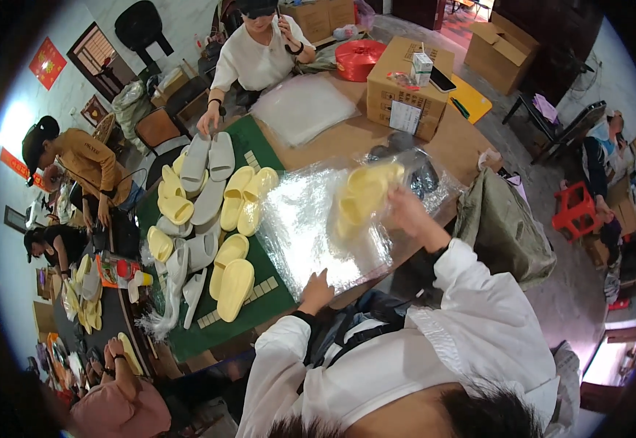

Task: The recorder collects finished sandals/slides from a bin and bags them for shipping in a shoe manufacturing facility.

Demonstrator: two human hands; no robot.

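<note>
My right hand (409, 213) is raised over the table, closed on the side of a clear plastic bag with a pair of yellow slide sandals (365, 191) inside; the bag is blurred. Flat on the table beneath it lies a shiny pile of clear plastic bags (299, 226). My left hand (315, 293) rests at the near edge of that pile, index finger stretched out, nothing visible in its grip. To the left, loose yellow slides (233, 290) and grey slides (208, 201) crowd a green mat (268, 301).
Across the table a person in white (256, 62) touches a grey slide, beside more clear bags (303, 108). At the back right stands a cardboard box (402, 91) with red strapping (359, 60) beside it. A grey-green sack (504, 226) sits by the table's right edge.
</note>
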